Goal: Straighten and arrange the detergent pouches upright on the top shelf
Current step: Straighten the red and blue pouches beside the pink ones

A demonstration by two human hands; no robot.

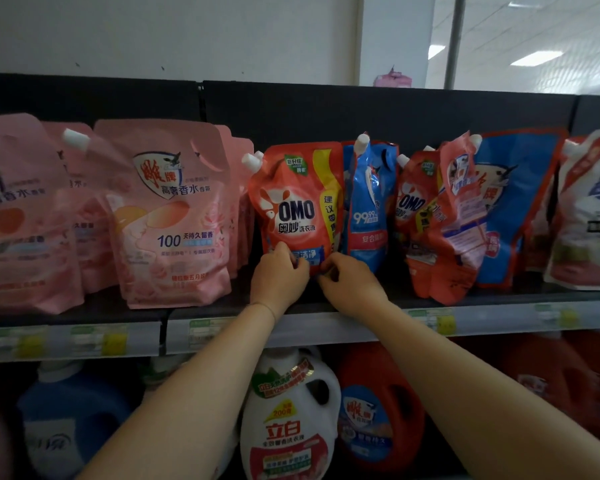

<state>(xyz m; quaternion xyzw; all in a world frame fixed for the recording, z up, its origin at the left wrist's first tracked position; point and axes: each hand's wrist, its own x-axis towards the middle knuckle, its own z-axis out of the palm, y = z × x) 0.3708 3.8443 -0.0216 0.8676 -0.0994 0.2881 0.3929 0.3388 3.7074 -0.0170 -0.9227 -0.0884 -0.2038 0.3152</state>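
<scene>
On the top shelf (465, 299), the OMO pouch (297, 202) stands nearly upright, its base pinched by the left hand (279, 271) and right hand (350, 282), fingers curled. A hard tug there could tip it backward or drag down the blue pouch (369, 202) slumped just beside its right edge.

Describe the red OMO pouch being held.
The red OMO pouch is glossy soft plastic with a white logo, a yellow side band and a white spout cap at its upper left corner. It stands roughly upright on the top shelf, against a blue pouch. The left hand and right hand grip its bottom edge.
</scene>
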